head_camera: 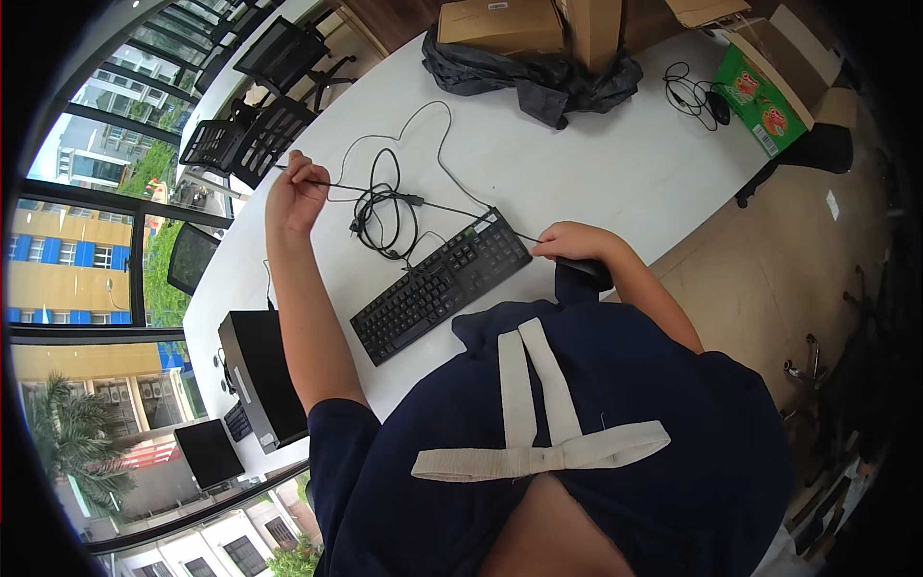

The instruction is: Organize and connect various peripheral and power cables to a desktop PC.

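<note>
My left hand [299,193], raised over the table's far left side, pinches a black cable [342,187] between its fingers. The cable runs right, past a loose coil with a plug [386,216], and over the top end of a black keyboard [443,285]. Its other stretch reaches my right hand [573,241], whose fingers are closed on it near the table's edge. The coil lies on the white table [570,173] beside the keyboard. A thinner cord [441,137] loops behind the coil. Thin cord also lies across the keyboard's keys.
Cardboard boxes [501,25] rest on black plastic [533,90] at the back. A green box [768,101] and a wired mouse [717,108] are at the right. A black monitor [267,375] stands left of my left arm, with office chairs [267,144] beyond the table.
</note>
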### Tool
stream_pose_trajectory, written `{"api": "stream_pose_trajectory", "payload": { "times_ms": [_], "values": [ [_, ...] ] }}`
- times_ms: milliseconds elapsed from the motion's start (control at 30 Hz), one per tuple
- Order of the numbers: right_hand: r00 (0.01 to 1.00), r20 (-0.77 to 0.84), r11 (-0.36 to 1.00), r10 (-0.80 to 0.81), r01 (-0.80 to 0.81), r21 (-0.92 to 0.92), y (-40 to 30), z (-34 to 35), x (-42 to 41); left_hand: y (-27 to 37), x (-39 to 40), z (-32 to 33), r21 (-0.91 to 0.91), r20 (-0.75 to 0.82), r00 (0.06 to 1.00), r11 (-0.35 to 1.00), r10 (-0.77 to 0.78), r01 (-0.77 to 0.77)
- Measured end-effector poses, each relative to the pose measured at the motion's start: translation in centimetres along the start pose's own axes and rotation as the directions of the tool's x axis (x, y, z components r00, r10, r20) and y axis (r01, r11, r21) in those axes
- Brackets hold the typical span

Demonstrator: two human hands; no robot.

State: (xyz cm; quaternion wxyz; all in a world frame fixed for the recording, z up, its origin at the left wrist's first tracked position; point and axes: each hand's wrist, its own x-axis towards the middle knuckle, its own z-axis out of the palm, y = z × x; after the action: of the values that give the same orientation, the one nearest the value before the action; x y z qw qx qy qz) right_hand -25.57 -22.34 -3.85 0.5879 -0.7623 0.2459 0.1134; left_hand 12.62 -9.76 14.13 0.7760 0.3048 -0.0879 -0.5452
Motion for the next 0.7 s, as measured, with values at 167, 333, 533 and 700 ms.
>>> {"api": "stream_pose_trajectory", "payload": {
  "times_ms": [167,333,533,700],
  "values": [
    [0.990,-0.137,0.997,0.046,-0.036,0.070,2.3,-0.7,0.8,4.3,-0.8,2.7,0.220,-0.001,0.999,0.975,0.037,-0.036],
    [0.893,-0.429,0.988,0.134,-0.155,-0.014,7.1,-0.8,2.9,13.0,-2.3,1.1,-0.046,0.089,0.972,0.976,0.217,-0.214],
    [0.734,-0.633,0.942,0.246,-0.336,-0.024,8.0,-1.0,4.9,17.5,-3.2,1.3,0.011,0.132,0.943,0.951,0.306,-0.310],
    [0.665,-0.723,0.897,0.187,-0.415,-0.149,6.9,-1.7,7.5,17.2,-3.7,3.5,0.004,0.255,0.891,0.921,0.377,-0.391]
  ]
}}
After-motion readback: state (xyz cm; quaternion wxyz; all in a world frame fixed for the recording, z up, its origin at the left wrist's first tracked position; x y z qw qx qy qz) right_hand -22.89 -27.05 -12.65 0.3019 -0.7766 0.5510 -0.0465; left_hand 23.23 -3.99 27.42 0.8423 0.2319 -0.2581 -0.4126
